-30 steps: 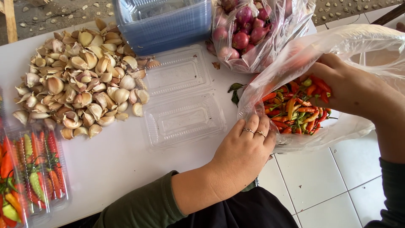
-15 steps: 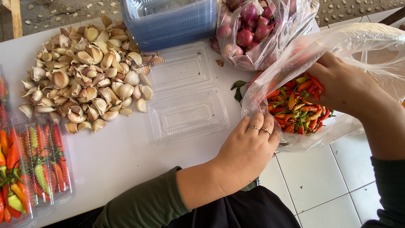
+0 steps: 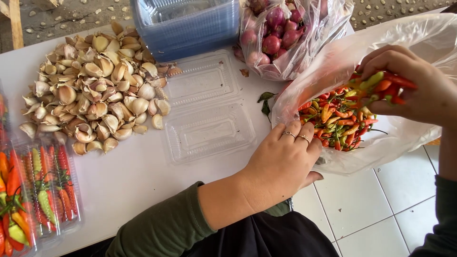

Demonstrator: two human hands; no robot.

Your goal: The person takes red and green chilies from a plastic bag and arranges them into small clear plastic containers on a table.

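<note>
Right hand [image 3: 414,88] closed around a small bunch of chillies [image 3: 383,85], red, orange and green, held just above the open mouth of the clear plastic bag [image 3: 381,147]. Fingertips hidden under the bunch. Left hand [image 3: 281,164] grips the near edge of the bag, fingers curled over the rim, two rings showing; thumb hidden below the desk edge. Loose chillies in the bag [image 3: 335,121] lie between the two hands, just beside the left fingers.

Bag hangs half off the right edge of the white desk [image 3: 128,181]; its lower part blurs against the tiled floor [image 3: 362,214]. Left of the bag, an open clear clamshell box [image 3: 204,109], empty, lies flat. Further left of the bag, a heap of garlic cloves [image 3: 90,90]. Behind the bag, touching it, a second clear bag of shallots [image 3: 285,33], top cut off by the frame. Left of that, a stack of blue-tinted clear boxes [image 3: 185,24], also cut off. Far left of the bag, filled chilli boxes [image 3: 43,190], partly out of frame, count unclear.
</note>
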